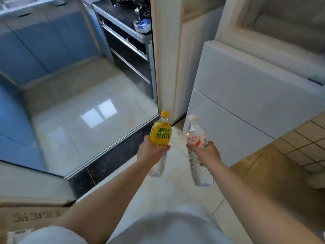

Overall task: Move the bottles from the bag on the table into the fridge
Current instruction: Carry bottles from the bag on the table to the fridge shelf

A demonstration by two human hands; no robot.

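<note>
Left hand (149, 152) grips the yellow-labelled bottle (161, 136), right hand (207, 153) grips the clear water bottle (196, 138); both are held upright over the tiled floor (84, 124), the white fridge (246, 95) closed just ahead.

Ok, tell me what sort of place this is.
Probably a home kitchen doorway. Blue cabinets line the tiled floor on the left, and a white fridge with closed doors stands on the right. The left hand and right hand each hold a bottle.
</note>
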